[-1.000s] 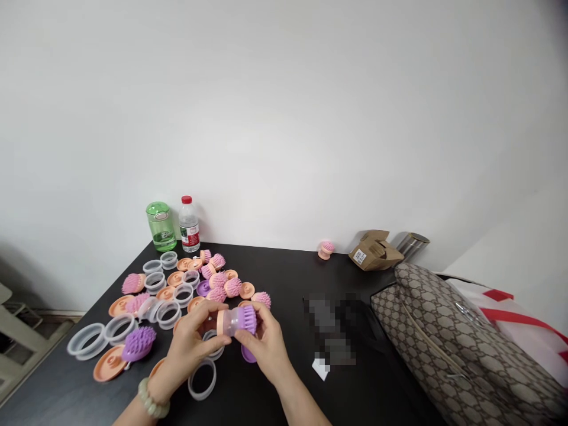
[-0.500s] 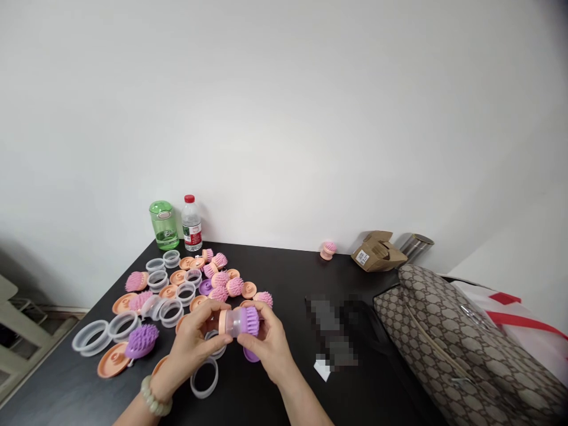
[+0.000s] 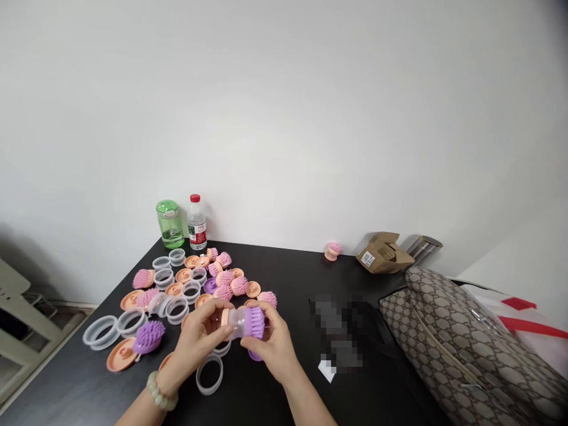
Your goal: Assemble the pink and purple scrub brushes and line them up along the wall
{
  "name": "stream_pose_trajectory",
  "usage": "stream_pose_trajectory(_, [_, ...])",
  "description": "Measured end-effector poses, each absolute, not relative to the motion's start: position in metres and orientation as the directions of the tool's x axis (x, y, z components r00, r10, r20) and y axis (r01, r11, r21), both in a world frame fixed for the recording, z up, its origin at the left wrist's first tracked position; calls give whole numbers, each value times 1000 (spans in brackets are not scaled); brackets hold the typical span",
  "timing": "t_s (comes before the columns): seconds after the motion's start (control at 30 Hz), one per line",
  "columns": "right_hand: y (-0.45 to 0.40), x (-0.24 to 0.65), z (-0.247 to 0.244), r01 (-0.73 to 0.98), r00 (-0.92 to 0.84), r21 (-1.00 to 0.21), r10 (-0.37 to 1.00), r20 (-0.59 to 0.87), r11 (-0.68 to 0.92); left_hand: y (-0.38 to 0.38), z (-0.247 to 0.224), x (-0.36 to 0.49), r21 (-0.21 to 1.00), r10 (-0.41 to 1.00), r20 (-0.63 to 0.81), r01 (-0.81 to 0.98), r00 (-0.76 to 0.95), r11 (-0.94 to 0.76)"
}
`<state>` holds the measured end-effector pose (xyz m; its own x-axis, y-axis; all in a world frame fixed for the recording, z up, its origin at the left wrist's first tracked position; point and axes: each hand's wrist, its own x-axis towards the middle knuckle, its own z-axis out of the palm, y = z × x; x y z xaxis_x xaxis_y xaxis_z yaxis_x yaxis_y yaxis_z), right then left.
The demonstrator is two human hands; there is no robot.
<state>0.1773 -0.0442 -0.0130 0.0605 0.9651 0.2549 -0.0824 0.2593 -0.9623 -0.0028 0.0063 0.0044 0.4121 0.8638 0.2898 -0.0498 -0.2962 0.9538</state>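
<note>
Both hands grip one round scrub brush, held sideways above the black table. It has an orange base, a clear middle and purple bristles. My left hand is closed around the orange base end, a beaded bracelet at its wrist. Fingers and thumb of my right hand pinch the purple bristle end. Beneath and beside the hands lie a clear plastic ring and a purple part, mostly covered. Left of them a purple bristle head rests by an orange disc.
Several clear rings, orange discs and pink bristle heads spread over the table's left. Behind them stand a green bottle and a water bottle. A pink brush, cardboard box, metal cylinder and patterned bag are rightward.
The whole view has shifted slightly, so the table's things appear a little further right. Both hands keep hold of the brush, and the left fingers have moved slightly on its base.
</note>
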Motion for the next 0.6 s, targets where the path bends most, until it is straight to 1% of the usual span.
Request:
stream_pose_trajectory(0.07, [-45, 177, -12, -90, 60, -957, 960, 273, 277, 5, 7, -1, 972, 867, 233, -90, 441, -216])
stream_pose_trajectory(0.13, [-46, 177, -12, -115, 61, -950, 957, 284, 289, 4, 9, -1, 976, 863, 216, -104, 456, -189])
stream_pose_trajectory(0.23, [-47, 180, -9, -179, 113, -928, 944, 310, 326, 3, 11, -2, 975, 882, 222, -111, 416, -193])
stream_pose_trajectory(0.3, [-47, 183, -6, -228, 188, -908, 931, 313, 352, 4, 12, -6, 973, 896, 231, -104, 380, -206])
stream_pose_trajectory(0.37, [-46, 187, -3, -259, 269, -896, 918, 290, 359, 5, 13, -10, 961, 877, 273, -82, 396, -263])
stream_pose_trajectory(0.4, [-46, 189, -2, -268, 307, -895, 912, 271, 356, 5, 14, -12, 949, 848, 304, -57, 435, -311])
stream_pose_trajectory(0.47, [-44, 192, -1, -279, 369, -895, 899, 235, 348, 2, 18, -14, 898, 745, 357, 14, 564, -440])
stream_pose_trajectory(0.53, [-43, 195, 0, -282, 407, -895, 888, 213, 344, -3, 21, -12, 808, 603, 361, 83, 711, -583])
stream_pose_trajectory(0.6, [-42, 196, -1, -278, 420, -899, 884, 203, 338, -10, 21, -8, 687, 454, 333, 117, 827, -718])
